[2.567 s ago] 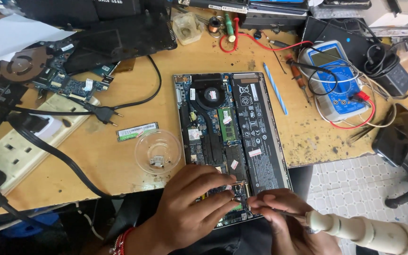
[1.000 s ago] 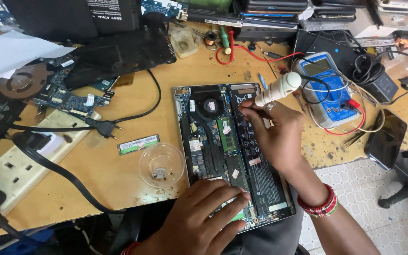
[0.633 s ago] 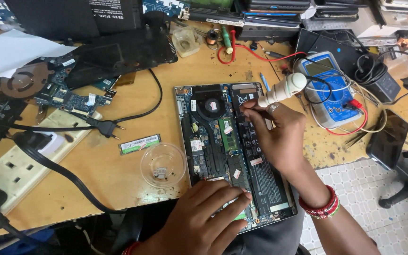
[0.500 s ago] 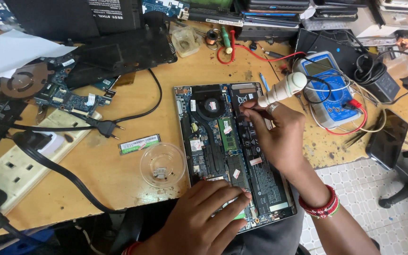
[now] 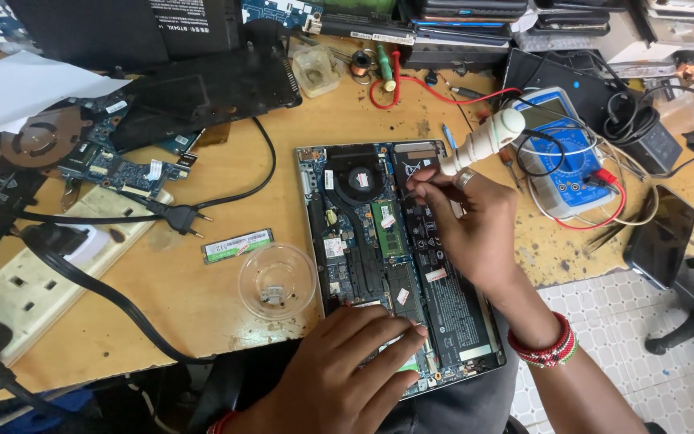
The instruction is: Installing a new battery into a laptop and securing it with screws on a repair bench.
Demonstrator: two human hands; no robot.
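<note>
Right hand [image 5: 475, 233], moved up from the near edge, is now pinching a white-handled screwdriver [image 5: 479, 143] at the far end of the opened grey laptop [image 5: 399, 257], mid-table; left hand [image 5: 347, 366], fingers flat and holding nothing, is still pressing its near edge.

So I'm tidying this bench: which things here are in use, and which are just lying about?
In use:
opened laptop
white-handled screwdriver in right hand
left hand resting on the laptop's near edge

Lying about:
clear dish
loose memory stick
multimeter
power strip
bare circuit board
phone
</note>
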